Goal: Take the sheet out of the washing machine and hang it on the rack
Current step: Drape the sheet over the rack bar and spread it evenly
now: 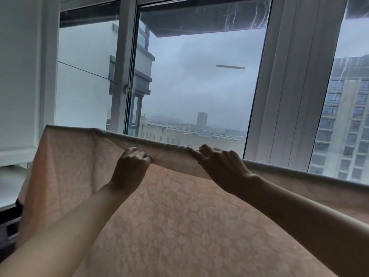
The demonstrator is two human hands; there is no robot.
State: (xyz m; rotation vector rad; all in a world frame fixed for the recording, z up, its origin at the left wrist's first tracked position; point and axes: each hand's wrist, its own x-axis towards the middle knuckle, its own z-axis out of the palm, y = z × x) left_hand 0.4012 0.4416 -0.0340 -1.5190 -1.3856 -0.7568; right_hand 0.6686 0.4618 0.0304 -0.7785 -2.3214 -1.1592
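The left hand [129, 164] grips a folded-over edge of the sheet [179, 216], fingers curled round it. The right hand [221, 166] rests straight-fingered on the same fold. The peach, leaf-patterned cloth hangs draped before the window [199, 76].

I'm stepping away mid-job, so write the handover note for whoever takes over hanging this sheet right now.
Hands: left hand grips the folded-over flap of the sheet; right hand rests straight fingers on the top fold.
Done: sheet is out of the machine and draped across in front of the window; whatever bears it is hidden.
To do, likely: pull the flap down evenly and smooth the left end.
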